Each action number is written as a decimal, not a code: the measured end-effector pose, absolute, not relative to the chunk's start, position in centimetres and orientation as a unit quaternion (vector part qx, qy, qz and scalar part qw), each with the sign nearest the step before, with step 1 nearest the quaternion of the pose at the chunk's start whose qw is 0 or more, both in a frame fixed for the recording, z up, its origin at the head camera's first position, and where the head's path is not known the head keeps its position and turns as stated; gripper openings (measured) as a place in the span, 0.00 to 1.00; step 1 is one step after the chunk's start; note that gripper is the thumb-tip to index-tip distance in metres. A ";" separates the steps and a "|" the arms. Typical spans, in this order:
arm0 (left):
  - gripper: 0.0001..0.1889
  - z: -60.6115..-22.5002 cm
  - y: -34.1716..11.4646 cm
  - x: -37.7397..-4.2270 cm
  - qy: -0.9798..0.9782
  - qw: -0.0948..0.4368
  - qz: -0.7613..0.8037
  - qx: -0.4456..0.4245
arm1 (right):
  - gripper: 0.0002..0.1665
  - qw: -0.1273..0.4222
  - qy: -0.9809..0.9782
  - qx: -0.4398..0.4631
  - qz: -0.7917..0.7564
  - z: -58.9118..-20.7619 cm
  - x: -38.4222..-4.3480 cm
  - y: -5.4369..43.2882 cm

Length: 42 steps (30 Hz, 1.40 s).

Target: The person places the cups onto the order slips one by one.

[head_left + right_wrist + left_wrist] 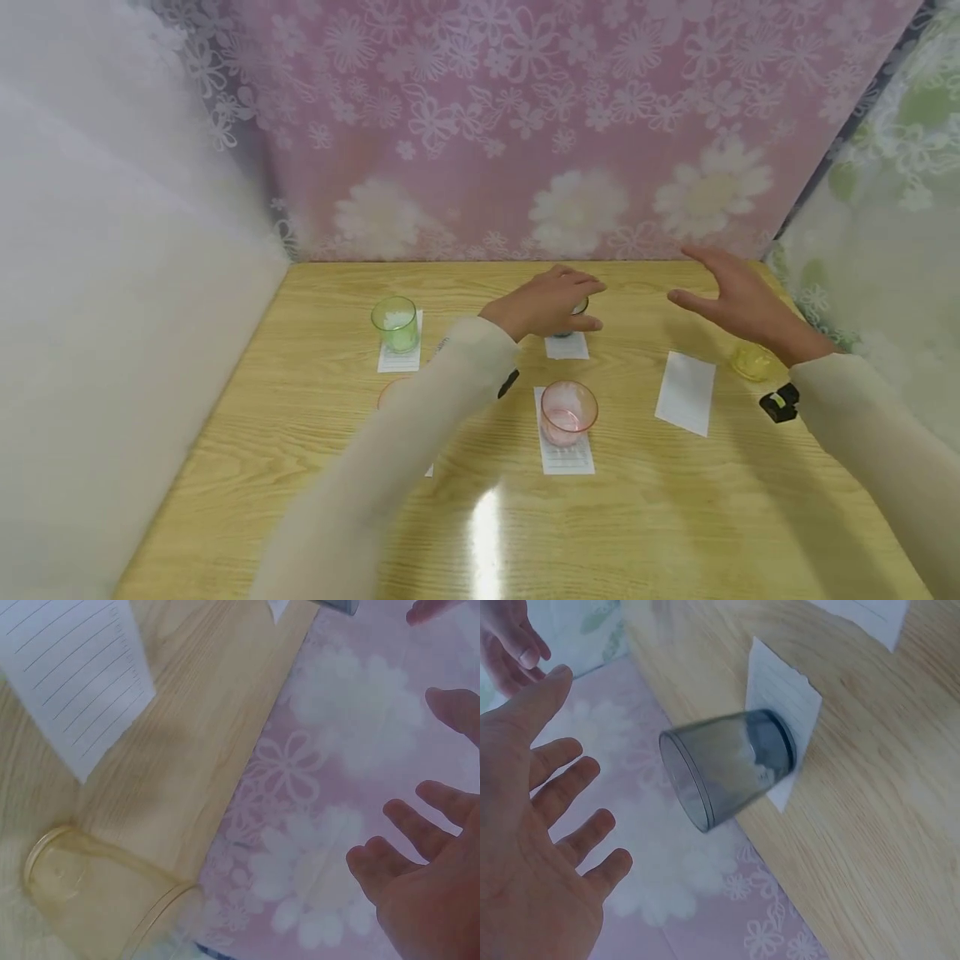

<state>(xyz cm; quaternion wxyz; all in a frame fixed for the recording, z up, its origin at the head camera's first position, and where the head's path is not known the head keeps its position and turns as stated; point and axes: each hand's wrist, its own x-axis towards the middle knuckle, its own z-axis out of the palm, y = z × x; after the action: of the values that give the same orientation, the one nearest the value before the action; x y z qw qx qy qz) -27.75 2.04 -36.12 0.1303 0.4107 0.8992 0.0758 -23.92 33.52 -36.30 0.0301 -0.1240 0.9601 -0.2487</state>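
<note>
My left hand [543,302], fingers spread and slightly bent, hovers over the back of the table and holds nothing. It is nearest to a smoky grey glass [731,765], which stands on a white paper slip [567,345] and is mostly hidden by the hand in the head view. To the right, my right hand [742,304] is also empty, with thumb and fingers apart in the air. Below its wrist stands a clear yellow glass [105,900], directly on the wood. A lined paper slip [686,392] lies bare to the left of this glass.
A green glass [395,325] stands on a slip at the back left. In front, a pink glass [568,417] sits on another slip. My left sleeve covers most of an orange-rimmed glass [390,388]. Patterned cloth [465,167] hangs behind the wooden table [247,392].
</note>
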 end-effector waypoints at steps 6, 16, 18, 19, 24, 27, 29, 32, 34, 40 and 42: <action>0.37 -36.2 5.3 -27.0 0.899 0.145 0.043 0.410 | 0.53 0.014 0.965 -0.108 -0.240 -37.6 -22.8 36.5; 0.33 -35.8 8.8 -25.9 0.900 0.160 -0.005 0.405 | 0.53 0.021 0.967 -0.077 -0.241 -37.5 -21.3 39.1; 0.31 -35.8 9.4 -25.5 0.902 0.154 -0.014 0.404 | 0.52 0.021 0.968 -0.072 -0.240 -37.6 -21.1 39.6; 0.31 -35.8 9.6 -25.3 0.903 0.154 -0.016 0.401 | 0.52 0.018 0.968 -0.071 -0.239 -37.7 -21.0 39.8; 0.31 -35.8 11.0 -24.2 0.907 0.156 -0.026 0.391 | 0.51 0.007 0.968 -0.067 -0.243 -38.3 -20.5 40.7; 0.30 -36.0 11.8 -23.6 0.907 0.154 -0.039 0.389 | 0.51 0.006 0.968 -0.057 -0.244 -38.7 -20.2 41.0; 0.29 -36.1 12.2 -23.4 0.907 0.147 -0.053 0.392 | 0.50 0.006 0.969 -0.050 -0.244 -38.9 -20.1 41.2; 0.26 -36.5 12.7 -22.9 0.905 0.133 -0.075 0.397 | 0.49 -0.002 0.969 -0.050 -0.243 -39.1 -20.1 41.6; 0.24 -36.7 12.9 -22.5 0.904 0.126 -0.084 0.401 | 0.48 -0.005 0.968 -0.051 -0.245 -39.2 -20.0 41.9; 0.19 -37.3 13.4 -21.5 0.904 0.111 -0.090 0.403 | 0.50 0.005 0.966 -0.040 -0.255 -39.7 -19.6 42.4; 0.17 -37.5 13.5 -21.2 0.905 0.097 -0.091 0.405 | 0.51 0.011 0.965 -0.033 -0.259 -40.0 -19.3 42.5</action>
<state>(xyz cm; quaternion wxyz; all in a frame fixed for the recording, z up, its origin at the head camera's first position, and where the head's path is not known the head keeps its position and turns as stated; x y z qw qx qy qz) -21.23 13.48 -37.51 0.0973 0.4050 0.9045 -0.0909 -19.33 42.48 -39.99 0.0107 -0.0330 0.9654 -0.2586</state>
